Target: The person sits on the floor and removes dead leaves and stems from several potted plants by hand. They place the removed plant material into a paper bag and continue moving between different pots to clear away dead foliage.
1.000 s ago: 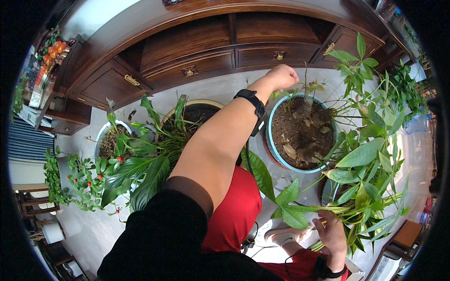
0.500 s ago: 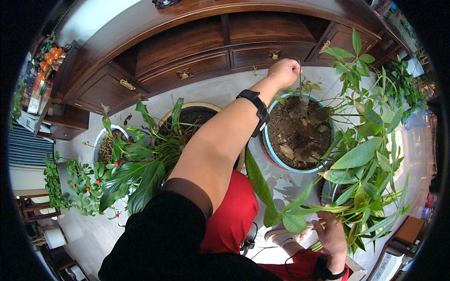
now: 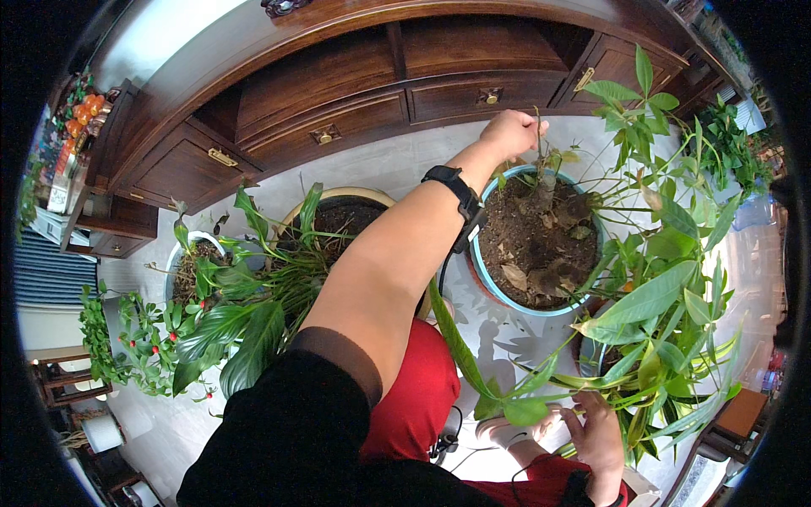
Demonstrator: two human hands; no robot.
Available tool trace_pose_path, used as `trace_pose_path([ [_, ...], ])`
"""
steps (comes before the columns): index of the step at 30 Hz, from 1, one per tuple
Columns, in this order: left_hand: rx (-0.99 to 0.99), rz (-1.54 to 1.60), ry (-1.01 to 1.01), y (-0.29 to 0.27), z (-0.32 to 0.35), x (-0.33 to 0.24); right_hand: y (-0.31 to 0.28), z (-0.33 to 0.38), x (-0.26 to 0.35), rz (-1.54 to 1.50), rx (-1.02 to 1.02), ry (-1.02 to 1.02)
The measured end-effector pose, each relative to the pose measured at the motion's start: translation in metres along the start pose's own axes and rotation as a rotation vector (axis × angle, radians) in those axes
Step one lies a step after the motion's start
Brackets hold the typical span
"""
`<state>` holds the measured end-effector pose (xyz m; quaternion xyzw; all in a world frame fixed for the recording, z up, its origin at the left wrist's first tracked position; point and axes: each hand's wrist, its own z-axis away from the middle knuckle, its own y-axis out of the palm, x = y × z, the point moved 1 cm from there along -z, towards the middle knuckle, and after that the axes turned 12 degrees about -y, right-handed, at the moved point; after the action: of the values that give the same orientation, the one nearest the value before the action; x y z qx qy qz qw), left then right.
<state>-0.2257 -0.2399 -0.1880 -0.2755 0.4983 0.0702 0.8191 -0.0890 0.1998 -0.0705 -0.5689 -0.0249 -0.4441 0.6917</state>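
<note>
My left hand (image 3: pixel 508 132) reaches across to the far rim of a light-blue pot (image 3: pixel 478 269) filled with dark soil and dry leaves. Its fingers are closed around a thin bare plant stem (image 3: pixel 538 160) that rises from the soil. A black watch (image 3: pixel 454 191) sits on that wrist. My right hand (image 3: pixel 596 436) is low at the right, seen from its back. Its fingers are up among the long leaves of a green leafy plant (image 3: pixel 655 296), which partly hide them.
A dark wooden cabinet (image 3: pixel 355 118) with brass-handled drawers runs along the back. To the left stand a cream pot (image 3: pixel 342 198) with long green leaves, a white pot (image 3: pixel 184 250) and a small plant with red berries (image 3: pixel 139 346). The floor is pale tile (image 3: pixel 507 338).
My left hand has stayed closed on the stem at the pot's far rim. My right hand has sunk slightly lower among the leaves, and the view has shifted a little.
</note>
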Motion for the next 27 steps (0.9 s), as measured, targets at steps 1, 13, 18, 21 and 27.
trace_pose_path([
  [1,0.05,0.063,-0.039,0.0,0.002,-0.002,-0.001,0.0,0.001,0.003,0.001,0.006],
  [13,-0.04,-0.24,0.198,0.006,-0.001,0.002,-0.001,0.0,0.002,0.031,0.006,0.004],
  [18,-0.126,-0.232,0.108,0.024,0.001,0.007,0.002,0.001,-0.003,0.039,-0.001,0.0],
  [21,-0.181,-0.221,0.098,0.03,-0.004,0.016,0.003,0.001,-0.003,0.043,-0.002,0.03],
  [27,0.169,0.182,-0.06,0.038,-0.017,0.021,0.006,0.0,-0.007,0.047,0.006,0.03],
])
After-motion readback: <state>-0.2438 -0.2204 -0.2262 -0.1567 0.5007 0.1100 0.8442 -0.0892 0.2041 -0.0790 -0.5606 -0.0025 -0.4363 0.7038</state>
